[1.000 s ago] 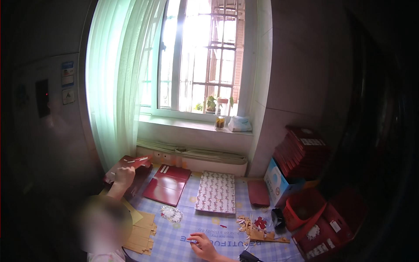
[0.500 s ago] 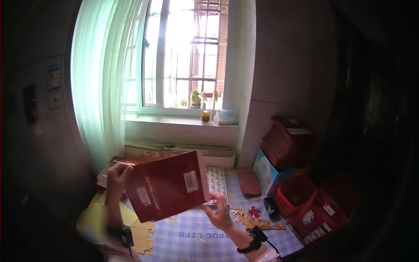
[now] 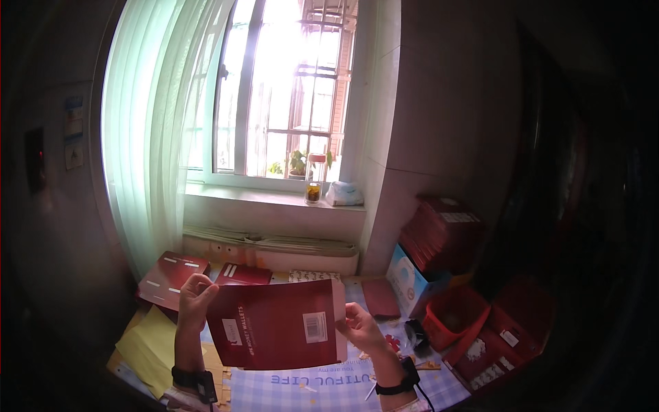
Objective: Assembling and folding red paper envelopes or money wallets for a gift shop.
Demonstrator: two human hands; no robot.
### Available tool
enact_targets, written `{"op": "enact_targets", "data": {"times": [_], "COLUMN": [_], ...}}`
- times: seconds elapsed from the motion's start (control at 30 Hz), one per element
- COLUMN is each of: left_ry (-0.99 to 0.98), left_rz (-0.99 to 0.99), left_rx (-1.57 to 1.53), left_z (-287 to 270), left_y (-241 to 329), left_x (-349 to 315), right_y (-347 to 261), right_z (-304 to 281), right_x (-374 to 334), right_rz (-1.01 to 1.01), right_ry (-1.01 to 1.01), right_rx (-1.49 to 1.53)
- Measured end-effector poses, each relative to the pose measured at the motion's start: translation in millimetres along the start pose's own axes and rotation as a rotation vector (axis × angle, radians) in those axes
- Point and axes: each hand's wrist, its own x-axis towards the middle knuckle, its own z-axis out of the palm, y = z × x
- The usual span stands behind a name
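A flat dark red carton (image 3: 278, 336) is held up above the table, its printed side facing me, with white labels and a barcode. A pale flap (image 3: 339, 302) runs along its right end. My left hand (image 3: 198, 299) pinches the carton's upper left corner between thumb and fingers. At the right end, my right hand (image 3: 362, 328) has its fingers closed on the edge by the pale flap; some fingertips are hidden. Behind the carton lie a dark red box (image 3: 173, 273) at the left and another red package (image 3: 244, 275).
A blue checked cloth (image 3: 302, 391) covers the table. Yellow paper (image 3: 147, 347) lies at the left. To the right stand a red-orange bin (image 3: 449, 319), an open red carton (image 3: 491, 350) and a blue box (image 3: 412, 275) beneath stacked red cartons (image 3: 443, 233). A windowsill (image 3: 268, 204) rises behind.
The carton has come down and turned more level. My right hand has gone from open below its corner to closing on its right edge. The view has shifted slightly.
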Motion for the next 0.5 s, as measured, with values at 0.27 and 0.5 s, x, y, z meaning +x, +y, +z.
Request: {"op": "enact_targets", "data": {"times": [0.27,0.5], "left_ry": [-0.147,-0.253], "left_rz": [-0.041,-0.062], "left_rx": [-0.102,-0.029], "left_z": [-2.9,14.7], "left_y": [-3.0,10.5], "left_x": [-4.1,-9.7], "right_y": [10.6,-13.2], "right_z": [-11.6,-8.9], "right_x": [-2.8,8.4], "right_rz": [-0.086,-0.579], "right_ry": [-0.015,0.171], "right_rx": [-0.129,-0.548]}}
